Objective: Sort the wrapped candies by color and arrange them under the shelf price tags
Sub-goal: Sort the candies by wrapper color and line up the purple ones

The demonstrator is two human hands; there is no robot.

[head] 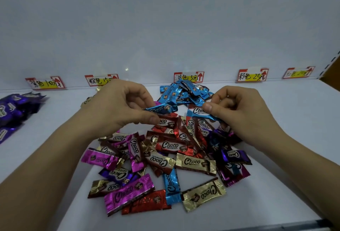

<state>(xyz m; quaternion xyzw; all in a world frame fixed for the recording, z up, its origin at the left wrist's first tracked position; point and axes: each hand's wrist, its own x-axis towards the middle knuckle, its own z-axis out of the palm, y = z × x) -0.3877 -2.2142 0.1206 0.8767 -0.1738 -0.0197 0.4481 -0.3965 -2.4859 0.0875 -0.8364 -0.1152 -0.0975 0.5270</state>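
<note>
Head view looks forward and down, close over the shelf

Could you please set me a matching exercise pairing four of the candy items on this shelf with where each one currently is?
Things:
1 blue pile
2 purple pile
3 blue candy
4 gold candy

Places:
A far left of the shelf
B front right of the mixed heap
C below the middle price tag
D pinched by the right hand

Pairs: 1-C, 2-A, 3-D, 4-B.
</note>
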